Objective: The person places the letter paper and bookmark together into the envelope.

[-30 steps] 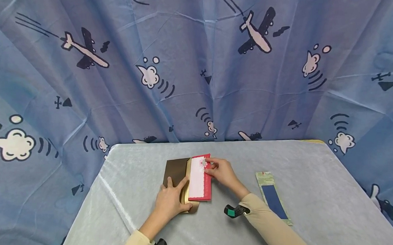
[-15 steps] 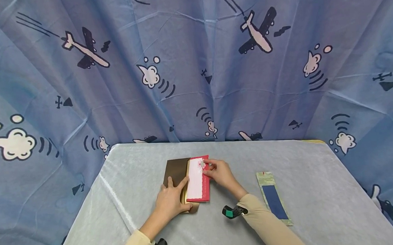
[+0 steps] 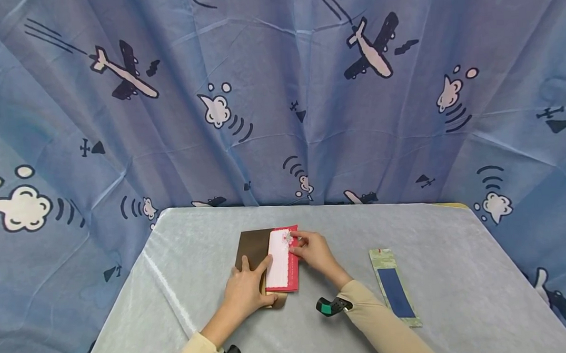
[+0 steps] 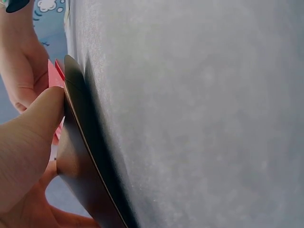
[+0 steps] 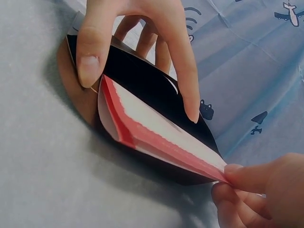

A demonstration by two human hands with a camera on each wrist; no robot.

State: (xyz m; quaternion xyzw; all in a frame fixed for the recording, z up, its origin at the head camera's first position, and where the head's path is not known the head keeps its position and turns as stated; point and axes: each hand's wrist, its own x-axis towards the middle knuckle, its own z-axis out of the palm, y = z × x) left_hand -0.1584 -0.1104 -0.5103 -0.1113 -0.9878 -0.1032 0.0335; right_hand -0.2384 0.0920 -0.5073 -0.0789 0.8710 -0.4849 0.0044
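Note:
A dark brown envelope (image 3: pixel 255 246) lies on the table, its mouth bowed wide to the right and black inside. My left hand (image 3: pixel 242 286) holds it from the left, thumb at the lower edge of the mouth and fingers spread over the upper panel. Partly in the mouth sits a red greeting card (image 3: pixel 293 273) with a white front panel and a small flower ornament (image 3: pixel 287 238). The card's outer edge is pinched between thumb and fingers of my right hand (image 3: pixel 315 251). In the right wrist view the card's folded layers (image 5: pixel 142 137) fan slightly apart.
A green packet (image 3: pixel 381 256) with a dark blue panel lies flat on the table to the right of my right forearm. The grey cloth-covered table (image 3: pixel 187 259) ends at a blue curtain (image 3: pixel 260 93) printed with planes and clouds.
My right hand has moved slightly left and toward me with the greeting card, which reaches further into the envelope. The left hand and the envelope have stayed in place.

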